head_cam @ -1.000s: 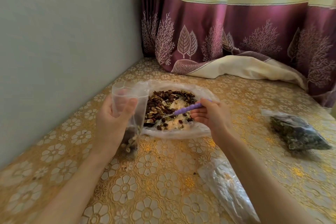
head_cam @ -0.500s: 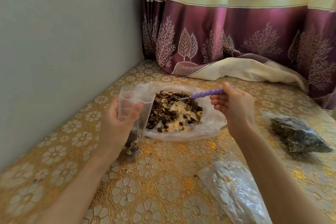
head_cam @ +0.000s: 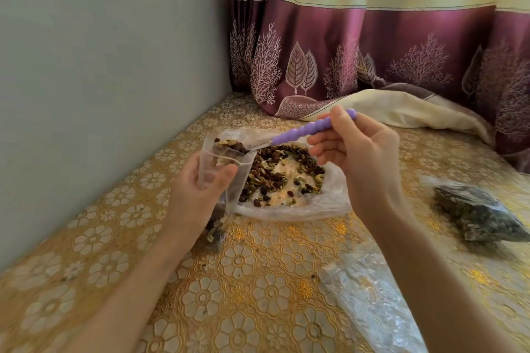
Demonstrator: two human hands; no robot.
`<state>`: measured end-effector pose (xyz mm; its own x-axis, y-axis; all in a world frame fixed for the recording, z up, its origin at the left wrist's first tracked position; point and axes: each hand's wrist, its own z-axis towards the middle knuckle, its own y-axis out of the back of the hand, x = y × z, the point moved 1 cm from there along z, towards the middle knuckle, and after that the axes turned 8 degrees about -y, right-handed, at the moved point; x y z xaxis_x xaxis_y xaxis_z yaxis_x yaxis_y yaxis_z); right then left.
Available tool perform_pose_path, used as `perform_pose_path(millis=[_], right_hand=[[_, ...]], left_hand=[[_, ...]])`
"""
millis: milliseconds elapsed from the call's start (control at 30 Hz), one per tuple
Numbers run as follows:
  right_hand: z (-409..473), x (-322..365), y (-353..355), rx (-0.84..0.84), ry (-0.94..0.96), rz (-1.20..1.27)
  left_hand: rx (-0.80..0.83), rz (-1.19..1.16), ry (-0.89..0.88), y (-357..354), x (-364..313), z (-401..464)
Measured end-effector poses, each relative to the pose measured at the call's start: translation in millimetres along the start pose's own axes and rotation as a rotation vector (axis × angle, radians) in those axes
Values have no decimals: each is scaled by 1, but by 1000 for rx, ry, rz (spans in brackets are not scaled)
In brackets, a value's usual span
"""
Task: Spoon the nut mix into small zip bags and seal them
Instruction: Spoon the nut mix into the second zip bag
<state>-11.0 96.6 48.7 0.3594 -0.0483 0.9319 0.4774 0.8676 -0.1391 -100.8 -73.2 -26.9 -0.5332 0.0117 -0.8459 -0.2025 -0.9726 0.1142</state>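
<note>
My left hand (head_cam: 198, 189) grips a small clear zip bag (head_cam: 226, 169) upright, its mouth held open; some nuts sit at its bottom near the tabletop. My right hand (head_cam: 358, 157) pinches the purple beaded handle of a spoon (head_cam: 304, 130). The spoon's bowl, heaped with nut mix (head_cam: 229, 146), hovers right over the bag's mouth. Behind the bag lies the nut mix pile (head_cam: 284, 178) of dark raisins, green seeds and pale nuts on a crumpled clear plastic sheet (head_cam: 324, 203).
A sealed bag of dark mix (head_cam: 476, 212) lies at the right. A pile of clear plastic bags (head_cam: 370, 298) sits near my right forearm. A gold floral cloth (head_cam: 243, 295) covers the table; a grey wall stands left, a purple curtain (head_cam: 372, 51) behind.
My right hand lifted the loaded spoon out of the pile and carried it left to the bag's mouth. My left hand raised the bag slightly.
</note>
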Motion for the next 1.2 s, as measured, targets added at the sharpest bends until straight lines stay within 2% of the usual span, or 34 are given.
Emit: perform_pose_path(millis=[200,300,400,567,700,800,1033,1200], right_hand=[[-2,-1,-4,171,95,-53],[-1,0,-2,191,119,-45],[4,-1,4,109,100,-7],[18,-11,25,-147,-12,121],[30,-35,46,-281,-148,-41],[33,-49,56,-350,-165,-165],[33,-54,53,-298,-87,-340],[33,-55,51,-211,-133,-344]], left_hand=[[1,17,-5,1,3,0],[-5,48,-16,1,6,0],[-18,74,-20,2,7,2],[-64,62,-39,6,8,3],[-103,48,-58,6,9,4],[-115,46,-62,7,9,4],[-100,59,-70,6,11,4],[-109,58,-73,6,10,4]])
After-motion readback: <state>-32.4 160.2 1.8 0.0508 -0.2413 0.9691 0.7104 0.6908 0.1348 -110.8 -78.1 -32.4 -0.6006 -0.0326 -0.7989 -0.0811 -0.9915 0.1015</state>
